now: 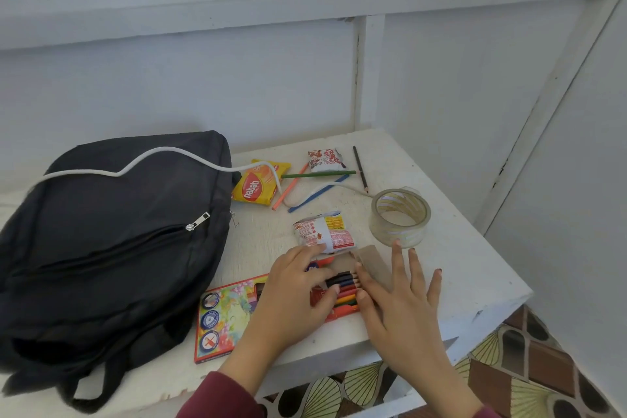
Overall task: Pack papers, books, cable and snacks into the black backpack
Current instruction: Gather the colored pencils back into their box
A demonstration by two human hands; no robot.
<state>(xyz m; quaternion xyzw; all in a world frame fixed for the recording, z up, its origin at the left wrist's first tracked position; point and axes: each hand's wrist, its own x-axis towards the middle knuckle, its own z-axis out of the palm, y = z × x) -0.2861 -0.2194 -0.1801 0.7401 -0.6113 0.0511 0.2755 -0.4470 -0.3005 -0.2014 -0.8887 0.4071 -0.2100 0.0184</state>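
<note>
- Now: black backpack (112, 248) lies flat on the table's (468, 275) left side, white cable (152, 154) draped across it.
- Yellow wafer pack (259, 185) just beside it.
- Left hand (298, 285) grips pencil box (224, 316); right hand (403, 295), fingers spread, touches pencils (344, 285).
- Tape roll (400, 217) near.

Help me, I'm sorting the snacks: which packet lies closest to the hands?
The red-and-white packet just beyond the left hand, beside the tape. The yellow packet and the other red-and-white one lie farther back.
</note>
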